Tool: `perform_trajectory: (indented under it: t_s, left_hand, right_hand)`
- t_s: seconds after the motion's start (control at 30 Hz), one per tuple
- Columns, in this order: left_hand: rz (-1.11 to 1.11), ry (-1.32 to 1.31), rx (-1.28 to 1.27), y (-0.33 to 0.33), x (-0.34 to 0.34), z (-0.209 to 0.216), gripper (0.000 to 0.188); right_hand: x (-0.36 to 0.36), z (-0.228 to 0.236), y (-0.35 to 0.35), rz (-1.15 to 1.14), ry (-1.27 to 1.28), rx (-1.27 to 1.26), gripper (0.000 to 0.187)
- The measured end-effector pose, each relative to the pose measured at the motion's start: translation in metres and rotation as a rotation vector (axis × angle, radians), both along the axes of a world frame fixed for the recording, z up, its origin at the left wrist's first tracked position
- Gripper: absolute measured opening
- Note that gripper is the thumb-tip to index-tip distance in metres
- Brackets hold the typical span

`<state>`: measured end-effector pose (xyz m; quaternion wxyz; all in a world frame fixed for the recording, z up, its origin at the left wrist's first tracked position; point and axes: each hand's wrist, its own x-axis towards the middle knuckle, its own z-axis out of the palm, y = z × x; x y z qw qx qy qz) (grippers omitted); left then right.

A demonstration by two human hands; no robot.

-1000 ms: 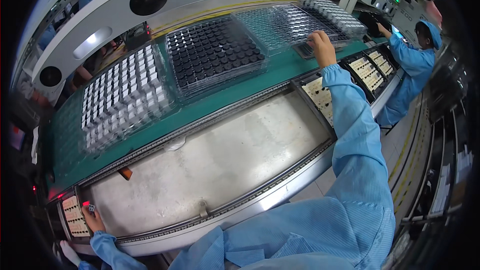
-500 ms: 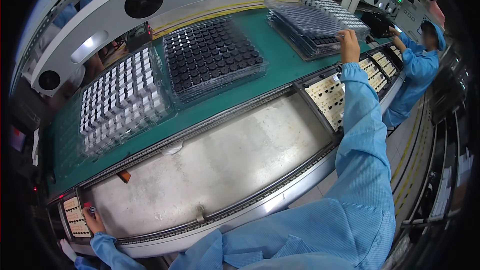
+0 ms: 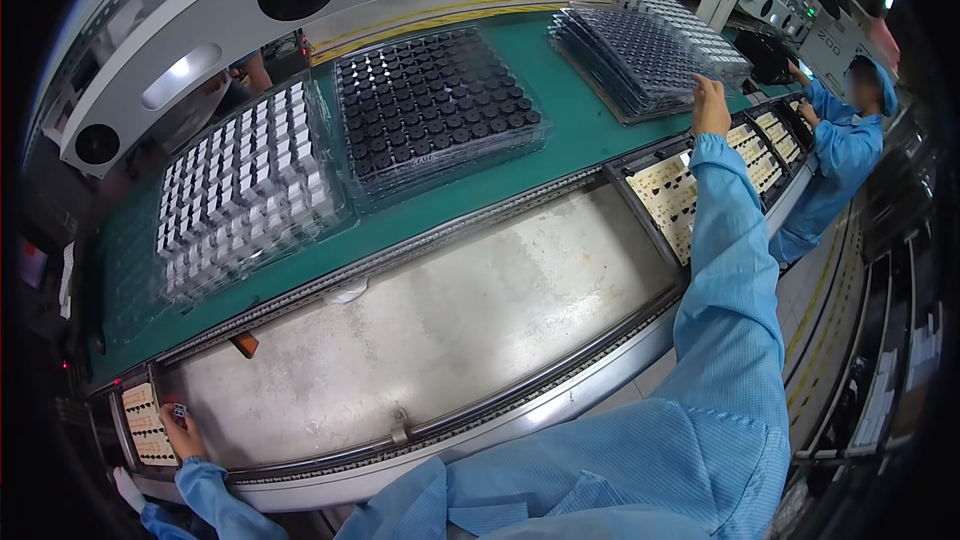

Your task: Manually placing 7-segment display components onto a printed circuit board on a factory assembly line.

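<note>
Far out at the lower left, my left hand (image 3: 183, 435) is closed on a small dark block with pale square faces (image 3: 179, 410). It is beside a framed cream circuit board panel (image 3: 147, 425). My right arm stretches to the far right, where the fingers of my right hand (image 3: 711, 108) pinch at the near edge of a clear plastic tray (image 3: 640, 52). That tray lies on a stack of similar trays on the green mat. Below my right wrist is another framed cream circuit board panel (image 3: 665, 202) dotted with black parts.
Trays of white parts (image 3: 245, 180) and of black round parts (image 3: 435, 105) rest on the green mat (image 3: 515, 50). A conveyor rail (image 3: 400, 242) borders a metal bed (image 3: 430, 330). A co-worker (image 3: 845, 155) handles panels at right; a white-gloved hand (image 3: 128, 488) shows at lower left.
The top clear tray, raised and tilted before, now lies lower on its stack. My right hand has shifted slightly right and down with its edge. My left hand still holds the block.
</note>
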<state>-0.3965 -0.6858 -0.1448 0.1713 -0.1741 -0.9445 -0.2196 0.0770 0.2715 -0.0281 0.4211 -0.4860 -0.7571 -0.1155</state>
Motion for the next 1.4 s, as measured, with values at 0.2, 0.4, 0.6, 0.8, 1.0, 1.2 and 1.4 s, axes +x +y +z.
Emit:
perform_trajectory:
  t_s: [0.2, 0.4, 0.6, 0.8, 1.0, 1.2, 1.4]
  left_hand:
    - [-0.018, -0.069, 0.146, -0.009, -0.009, -0.013, 0.040]
    - [0.090, 0.242, -0.084, 0.033, 0.043, 0.022, 0.037]
    - [0.397, 0.102, 0.018, 0.044, 0.082, 0.021, 0.036]
    - [0.573, 0.041, -0.023, 0.053, 0.120, 0.056, 0.035]
    - [0.554, -0.002, -0.051, 0.091, 0.157, 0.077, 0.035]
    - [0.032, -0.343, -0.130, 0.184, 0.229, 0.133, 0.030]
    - [-0.567, -0.387, 0.140, 0.196, 0.182, 0.192, 0.030]
  right_hand:
    - [-0.039, 0.021, -0.047, 0.361, 0.137, 0.027, 0.019]
    - [-0.092, 0.027, -0.128, 0.691, -0.026, -0.127, 0.019]
    - [-0.098, 0.030, -0.179, 0.965, -0.157, -0.372, 0.016]
    - [-0.141, 0.038, -0.239, 1.146, -0.179, -0.500, 0.020]
    - [-0.139, 0.041, -0.284, 1.061, 0.004, -1.204, 0.019]
    - [-0.141, 0.041, -0.313, 1.200, -0.089, -1.465, 0.019]
    - [-0.132, 0.067, -0.354, 1.292, -0.174, -1.549, 0.021]
